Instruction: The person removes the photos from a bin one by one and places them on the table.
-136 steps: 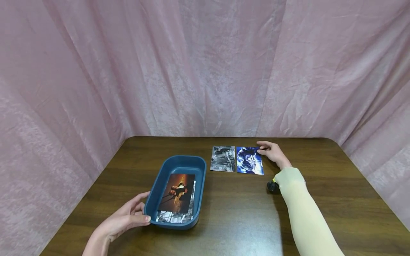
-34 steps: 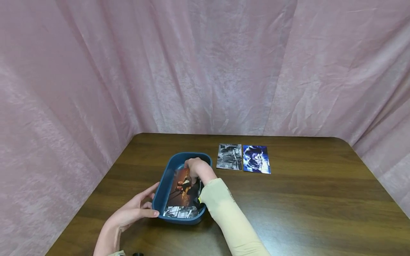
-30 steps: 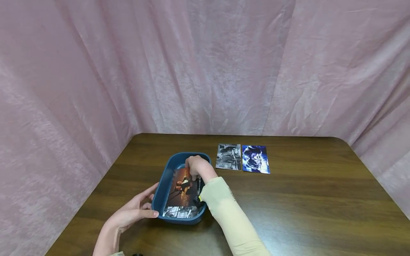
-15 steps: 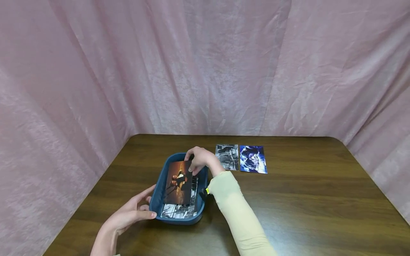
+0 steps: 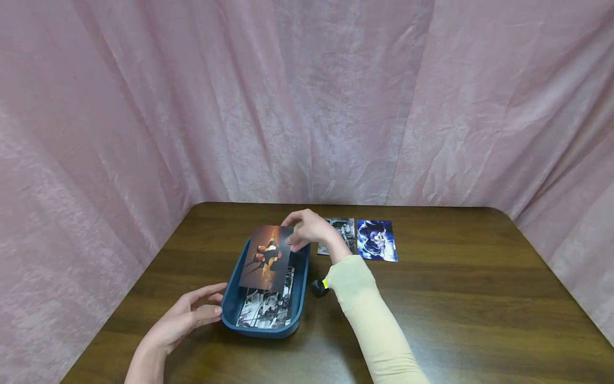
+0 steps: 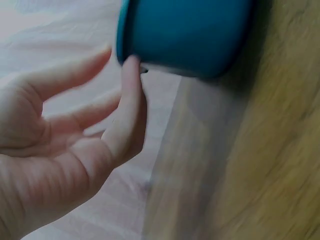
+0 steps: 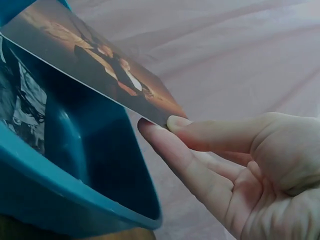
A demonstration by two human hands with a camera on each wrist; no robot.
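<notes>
Near the table's (image 5: 431, 298) front left edge, the left hand (image 5: 184, 319) rests with relaxed, straight fingers against the near left corner of the blue tray (image 5: 295, 298), thumb on its wall. A black-and-white photo (image 5: 266, 309) lies flat in the tray. Above the tray's far end, the right hand (image 5: 309, 232) pinches the top edge of an orange-toned photo (image 5: 266, 257), tilted clear of the tray. Toward the far edge, a grey photo (image 5: 345, 230) and a blue photo (image 5: 377, 240) lie side by side.

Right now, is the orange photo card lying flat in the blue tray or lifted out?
Lifted: the right hand pinches the orange photo card by its far edge, tilting it above the blue plastic tray.
</notes>
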